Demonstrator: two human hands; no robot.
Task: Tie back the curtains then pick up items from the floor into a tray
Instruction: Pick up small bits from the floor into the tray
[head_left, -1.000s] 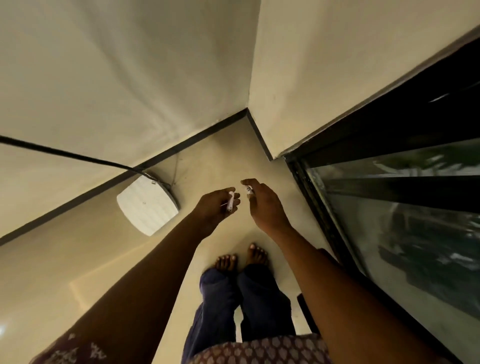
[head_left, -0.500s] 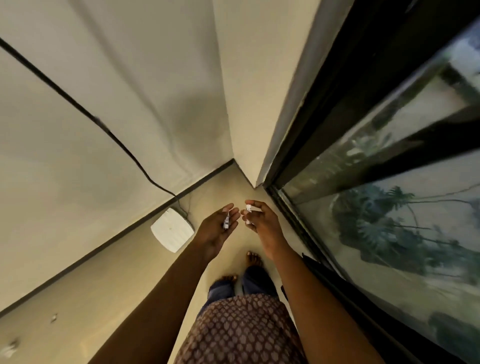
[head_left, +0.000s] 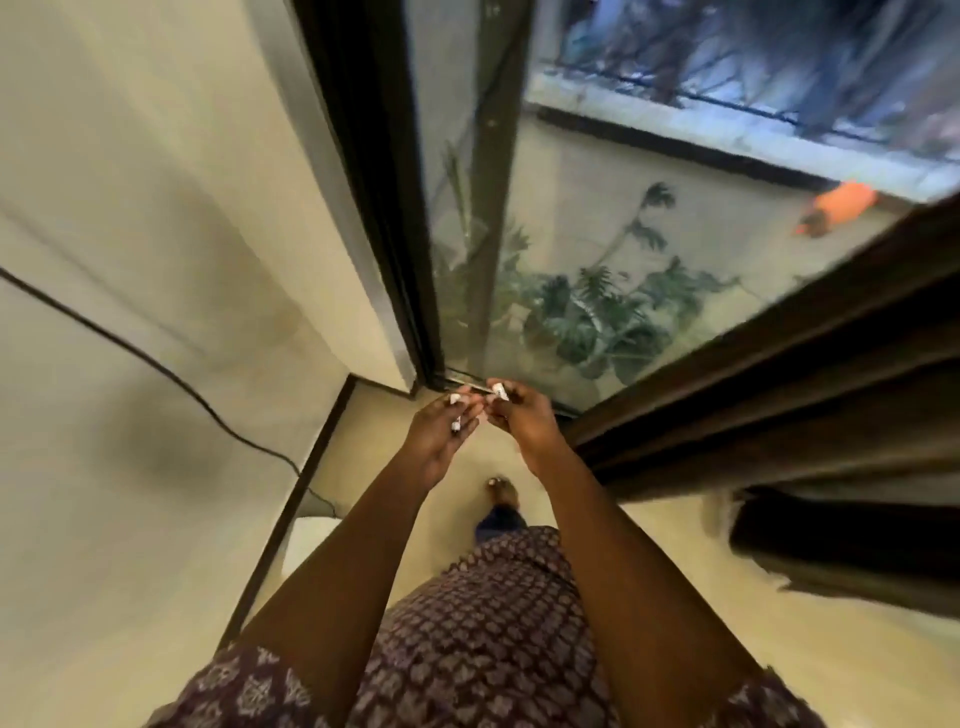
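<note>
View has swung up from the floor corner to the glass door; dark curtain (head_left: 779, 395) now hangs at right, untied. Left hand (head_left: 441, 431) and right hand (head_left: 519, 415), close together, each pinch a small white piece (head_left: 500, 391), what it is unclear. Likely turning toward the tie-back. No tray visible.

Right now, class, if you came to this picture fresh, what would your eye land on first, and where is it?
First, the two hands meeting at the centre: the left hand and the right hand each pinch a small white item, though what these are is unclear. Behind them stands the dark-framed glass door, with green plants beyond it. At the right hangs a dark brown curtain, not yet tied back.
</note>
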